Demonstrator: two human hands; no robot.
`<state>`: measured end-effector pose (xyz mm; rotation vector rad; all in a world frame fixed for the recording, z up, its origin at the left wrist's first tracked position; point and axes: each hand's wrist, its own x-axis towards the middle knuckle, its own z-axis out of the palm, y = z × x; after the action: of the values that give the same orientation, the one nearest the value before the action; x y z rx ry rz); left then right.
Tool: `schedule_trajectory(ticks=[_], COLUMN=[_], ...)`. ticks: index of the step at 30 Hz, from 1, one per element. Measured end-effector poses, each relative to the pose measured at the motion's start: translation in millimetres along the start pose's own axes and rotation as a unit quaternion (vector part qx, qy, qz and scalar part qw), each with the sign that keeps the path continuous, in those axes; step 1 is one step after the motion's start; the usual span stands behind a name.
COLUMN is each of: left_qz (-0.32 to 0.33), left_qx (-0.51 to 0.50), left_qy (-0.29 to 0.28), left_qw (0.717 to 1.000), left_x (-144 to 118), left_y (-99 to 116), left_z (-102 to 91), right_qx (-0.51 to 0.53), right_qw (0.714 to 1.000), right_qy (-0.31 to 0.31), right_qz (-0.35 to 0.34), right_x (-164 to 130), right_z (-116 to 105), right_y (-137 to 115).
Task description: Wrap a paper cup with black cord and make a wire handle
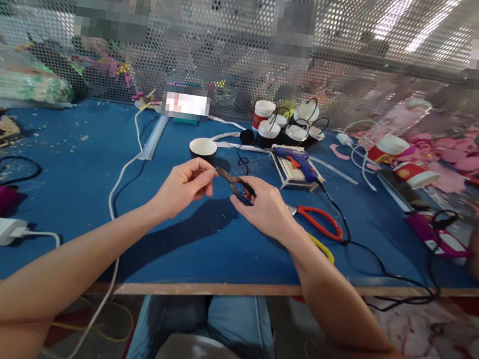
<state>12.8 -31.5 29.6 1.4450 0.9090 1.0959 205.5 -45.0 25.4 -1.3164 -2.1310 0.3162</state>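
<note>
A blue-topped workbench [65, 179] with a wooden front edge is stretching across the view, a perforated metal screen [223, 40] is standing along its far side, and bright ceiling strip lights [416, 20] are glaring through the mesh at upper right.

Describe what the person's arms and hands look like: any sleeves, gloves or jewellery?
Both arms are bare from the hands to the bottom edge of the picture: no sleeves show. The left hand and the right hand wear no gloves, and no rings, watch or bracelet can be seen on fingers or wrists. No markings or tattoos show. Below the table edge, blue jeans cover the lap.
</note>
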Motion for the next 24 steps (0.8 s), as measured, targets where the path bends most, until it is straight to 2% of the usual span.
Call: schedule_trajectory(ticks=[6,10,14,17,20,24], left_qz=[0.008,0.035,0.087,0.108,0.084,-0.001], left_qx=[0.037,0.092,0.196,0.227,0.180,-0.002], left_qy=[0.001,0.023,0.067,0.084,0.061,-0.016], left_qw=[0.999,0.995,0.974,0.964,0.978,1.000], left_x=[0.1,-1.8,-4.7,-5.1,-2.6,3.4], left_y=[0.2,0.2,0.1,-0.1,-0.3,0.0], left_z=[1.1,2.2,2.7,1.3,-1.9,-7.0], right_qx=[0.002,0.002,0.000,-0.005,-0.012,-0.019], right_qw=[1.000,1.000,1.000,1.000,1.000,0.999], right_qy=[-0.012,-0.007,-0.002,-0.005,-0.008,-0.010], right_qz=[0.000,0.005,0.011,0.011,0.003,-0.024], right_x=[-0.4,-0.9,-1.4,-2.0,-2.2,-1.4], right_z=[-0.4,-0.5,-0.1,0.3,0.0,-2.3], right_y=[-1.4,-2.1,-2.7,-3.6,-3.5,0.2])
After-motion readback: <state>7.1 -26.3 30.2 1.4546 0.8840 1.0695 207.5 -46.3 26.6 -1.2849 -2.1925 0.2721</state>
